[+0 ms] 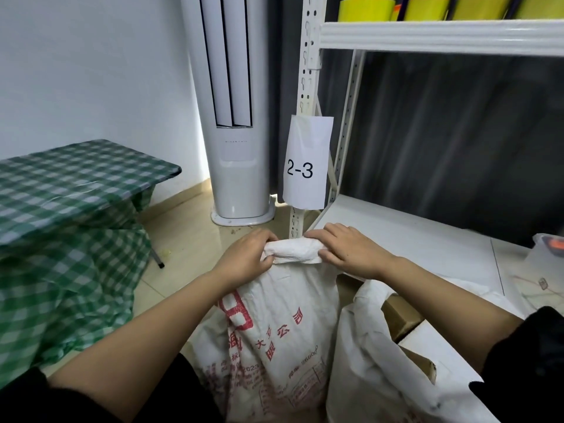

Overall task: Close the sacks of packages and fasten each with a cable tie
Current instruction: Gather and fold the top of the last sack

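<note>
A white woven sack (283,325) stands on the floor in front of the person, printed in red with Chinese characters; "2023" can be read low on its face, the rest is too creased or small to make out. Its top edge is folded into a thick roll (293,251) held level between both hands. The left hand (244,257) grips the roll's left end, fingers curled over the top and thumb underneath. The right hand (351,251) grips the right end, fingers curled over the fold and the thumb pressed to its near side.

Just to the right, touching the first, a second white sack (381,361) gapes open, with a brown cardboard box (399,319) showing inside.

Behind the roll rises the white upright of a metal shelf (427,239), and a paper sheet (306,163) hanging on the upright reads "2-3". Yellow rolls (366,9) line the top shelf. A clear plastic tub (546,254) sits at the lower shelf's right edge.

To the left, a table under a green checked cloth (70,190) stands well apart from the sack, with bare tiled floor (183,239) between them. A white standing air conditioner (235,117) fills the corner.
</note>
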